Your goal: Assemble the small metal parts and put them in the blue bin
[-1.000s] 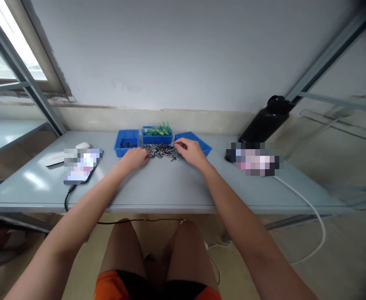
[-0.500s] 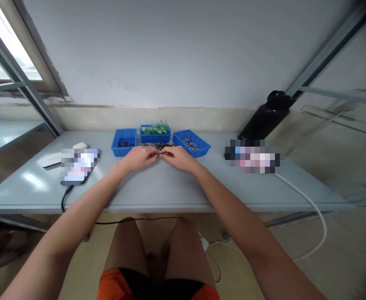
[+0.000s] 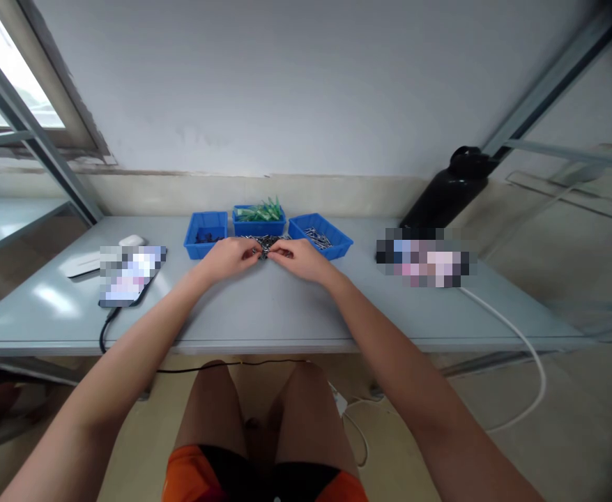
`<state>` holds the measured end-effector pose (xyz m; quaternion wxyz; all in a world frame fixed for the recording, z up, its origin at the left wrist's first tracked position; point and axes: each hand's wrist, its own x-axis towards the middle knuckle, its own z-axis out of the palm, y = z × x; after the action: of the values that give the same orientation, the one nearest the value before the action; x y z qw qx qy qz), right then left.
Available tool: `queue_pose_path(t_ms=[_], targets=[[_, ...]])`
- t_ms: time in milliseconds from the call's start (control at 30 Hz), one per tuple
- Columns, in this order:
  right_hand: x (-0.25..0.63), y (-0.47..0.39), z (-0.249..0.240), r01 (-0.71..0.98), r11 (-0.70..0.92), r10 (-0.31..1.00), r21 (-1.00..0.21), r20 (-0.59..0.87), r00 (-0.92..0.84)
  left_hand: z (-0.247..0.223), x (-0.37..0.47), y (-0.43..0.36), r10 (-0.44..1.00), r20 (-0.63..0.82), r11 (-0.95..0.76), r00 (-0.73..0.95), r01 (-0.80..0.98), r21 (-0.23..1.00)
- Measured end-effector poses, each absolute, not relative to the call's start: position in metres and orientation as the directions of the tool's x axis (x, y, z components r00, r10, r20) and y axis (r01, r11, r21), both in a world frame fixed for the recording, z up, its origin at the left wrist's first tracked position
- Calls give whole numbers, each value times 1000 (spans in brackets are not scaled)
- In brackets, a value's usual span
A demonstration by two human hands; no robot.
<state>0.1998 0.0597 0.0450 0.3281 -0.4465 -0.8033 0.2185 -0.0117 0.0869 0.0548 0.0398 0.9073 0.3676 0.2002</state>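
Observation:
A pile of small dark and silvery metal pieces (image 3: 265, 243) lies on the table between my hands and the blue bins. At its left side, my left hand (image 3: 231, 259) has thumb and fingers pinched together at the near edge. My right hand (image 3: 300, 259) mirrors it from the right, also in a pinch, its fingertips a small gap from the left ones. Whatever sits in either pinch is too small to make out. Behind are a blue bin (image 3: 189, 240) with dark pieces, a blue bin (image 3: 258, 229) with green strips, and a blue bin (image 3: 341, 245) with silvery pin-like pieces.
On the left of the grey table (image 3: 269, 314) lie a phone (image 3: 133, 275) with a black cable and a white case (image 3: 132, 240). At right are a black bottle (image 3: 445, 195) and a blurred-out device (image 3: 424, 261) with a white cable (image 3: 505, 324). A wall (image 3: 285, 104) rises behind.
My fingertips, which met at the pile's near edge, are now slightly apart, and more of the pile shows between them. The bins have stayed put; the view has shifted slightly.

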Motion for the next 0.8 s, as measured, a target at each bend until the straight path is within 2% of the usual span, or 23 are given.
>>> queue_pose_path(t_ms=[267,533,667,800], targets=[[203,67,40,562,514,858,-648,376,-350,58,-14,87,691,297,-723,659,626,292],[200,65,37,564,537,840,-627,335,-427,56,-9,85,673,408,-737,617,515,439],[196,65,36,579,558,826,-594,331,-456,53,-8,87,646,374,-754,666,480,447],[197,66,37,548,532,840,-645,323,-436,53,-8,87,668,374,-736,643,499,457]])
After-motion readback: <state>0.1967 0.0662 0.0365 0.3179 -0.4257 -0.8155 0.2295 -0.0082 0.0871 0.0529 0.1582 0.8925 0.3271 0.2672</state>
